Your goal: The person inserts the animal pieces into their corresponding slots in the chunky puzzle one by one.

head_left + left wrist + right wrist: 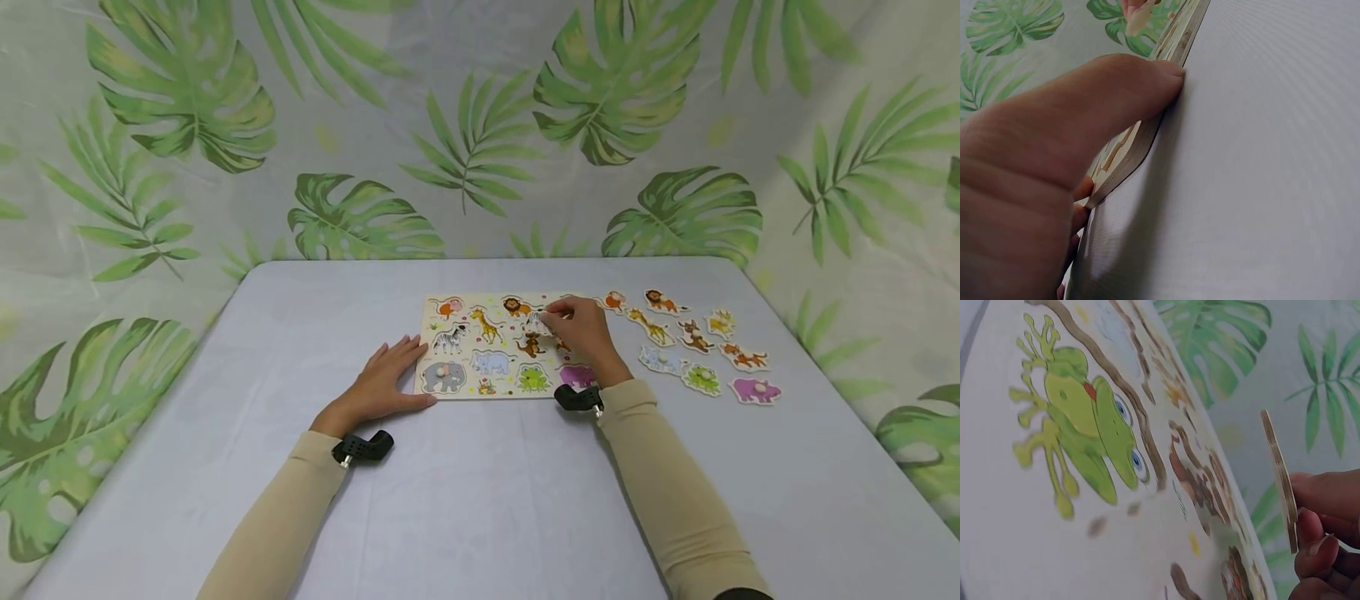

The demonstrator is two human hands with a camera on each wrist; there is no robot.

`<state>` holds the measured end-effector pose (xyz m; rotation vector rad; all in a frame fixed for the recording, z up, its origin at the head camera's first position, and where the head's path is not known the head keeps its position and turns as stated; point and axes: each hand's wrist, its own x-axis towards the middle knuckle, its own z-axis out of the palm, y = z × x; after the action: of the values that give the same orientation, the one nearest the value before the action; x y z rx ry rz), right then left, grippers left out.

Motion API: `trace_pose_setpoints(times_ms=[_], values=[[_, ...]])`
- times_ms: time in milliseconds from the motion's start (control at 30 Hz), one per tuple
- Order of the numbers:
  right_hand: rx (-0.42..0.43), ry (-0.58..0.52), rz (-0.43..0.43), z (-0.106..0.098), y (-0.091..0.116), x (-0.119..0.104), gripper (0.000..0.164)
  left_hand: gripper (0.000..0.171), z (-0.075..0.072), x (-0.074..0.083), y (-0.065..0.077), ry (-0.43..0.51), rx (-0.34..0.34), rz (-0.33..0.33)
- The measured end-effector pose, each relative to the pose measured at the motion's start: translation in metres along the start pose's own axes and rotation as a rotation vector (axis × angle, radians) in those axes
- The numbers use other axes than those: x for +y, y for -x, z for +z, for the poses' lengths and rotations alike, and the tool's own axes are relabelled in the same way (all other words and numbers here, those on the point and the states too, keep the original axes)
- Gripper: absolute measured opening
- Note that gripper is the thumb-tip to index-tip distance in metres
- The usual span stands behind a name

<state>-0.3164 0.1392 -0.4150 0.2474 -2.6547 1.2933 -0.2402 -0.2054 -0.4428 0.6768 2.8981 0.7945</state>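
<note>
A wooden animal puzzle board [468, 396] lies on the table. Around its near-left corner spreads my left hand [382, 382], fingers fairly straight along the left edge; in the left wrist view the thumb [1147, 84] touches the board's side. My right hand [588, 333] pinches a zebra puzzle piece [536, 320] above the board, right of its middle; the right wrist view shows the piece [1280, 478] edge-on, raised over the board. A zebra picture [450, 337] shows on the board's left side. An elephant piece [442, 377] with a knob sits at the near-left corner.
Right of the board lie several loose animal pieces, among them a lion [660, 302], a giraffe [651, 327], a frog [701, 379] and a purple hippo [755, 390]. A leaf-patterned cloth [480, 192] hangs behind the white table [465, 500].
</note>
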Motion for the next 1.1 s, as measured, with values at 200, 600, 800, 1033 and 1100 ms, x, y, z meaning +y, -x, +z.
trace_pose_setpoints(times_ms=[200, 600, 800, 1033, 1100], values=[[-0.013, -0.01, 0.002, 0.009, -0.001, -0.006, 0.02, 0.096, 0.001, 0.0, 0.0, 0.006, -0.004, 0.003], [-0.015, -0.03, -0.019, 0.03, -0.009, -0.022, 0.019, 0.095, -0.004, -0.001, 0.002, -0.013, -0.003, -0.004], [-0.041, -0.059, -0.007, 0.037, -0.01, -0.029, 0.02, 0.095, -0.003, -0.002, 0.0, -0.009, 0.004, 0.004], [-0.056, -0.076, -0.006, 0.048, -0.008, -0.035, 0.021, 0.095, -0.001, -0.002, -0.001, -0.006, 0.005, 0.008], [-0.063, -0.084, -0.015, 0.052, -0.007, -0.037, 0.02, 0.095, 0.0, -0.002, 0.0, -0.004, 0.004, 0.005]])
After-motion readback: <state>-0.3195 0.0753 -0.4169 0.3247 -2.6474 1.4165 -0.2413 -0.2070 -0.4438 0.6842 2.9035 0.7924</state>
